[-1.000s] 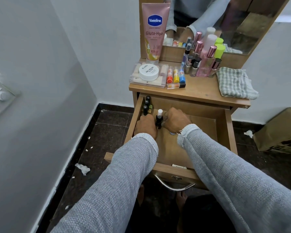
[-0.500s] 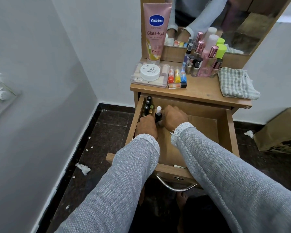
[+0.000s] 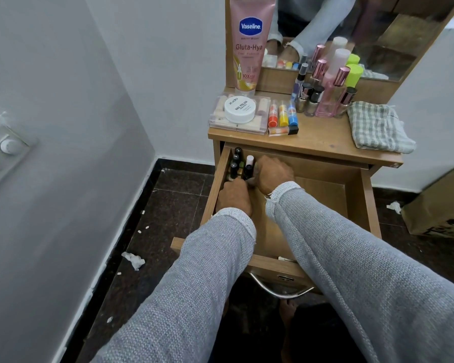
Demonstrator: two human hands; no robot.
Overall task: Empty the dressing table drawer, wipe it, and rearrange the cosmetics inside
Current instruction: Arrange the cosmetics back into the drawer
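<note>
Head view: open drawer below the tabletop. Both hands work among upright bottles in its far-left corner. Left hand lies palm-down with fingers curled at the bottles, its grip hidden. Right hand curls beside a white-capped bottle, grasp unclear. Tube, jar and cloth rest on the tabletop.

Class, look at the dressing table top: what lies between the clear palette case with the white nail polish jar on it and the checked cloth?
In the head view, between the palette case and the checked cloth: three upright colourful lip balm sticks, one tube lying flat, then bare wood.
</note>
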